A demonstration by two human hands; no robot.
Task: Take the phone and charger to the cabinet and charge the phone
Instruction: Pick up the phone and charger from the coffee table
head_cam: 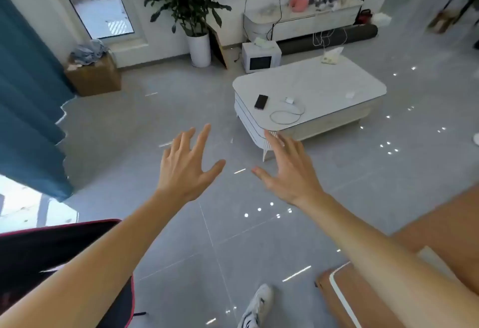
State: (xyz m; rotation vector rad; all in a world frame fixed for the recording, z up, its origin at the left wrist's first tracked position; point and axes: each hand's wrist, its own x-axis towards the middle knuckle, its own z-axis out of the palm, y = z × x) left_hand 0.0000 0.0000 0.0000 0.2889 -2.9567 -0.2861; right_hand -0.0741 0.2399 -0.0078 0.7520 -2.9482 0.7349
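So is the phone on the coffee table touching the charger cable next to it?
Apart. The head view shows the phone lying on the coffee table with a bare strip of white top between it and the charger and its looped cable.

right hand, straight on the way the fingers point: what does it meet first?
Likely the near corner of the coffee table: the right hand has its fingertips overlapping that corner in the picture. Depth is unclear, so the hand may be well short of it.

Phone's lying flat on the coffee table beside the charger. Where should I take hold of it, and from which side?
Probably best from above, pinching the two long edges of the phone. It lies flat, dark face up, near the table's near-left corner, so only the thin sides offer a grip. The charger and its cable sit to its right, apart from it.
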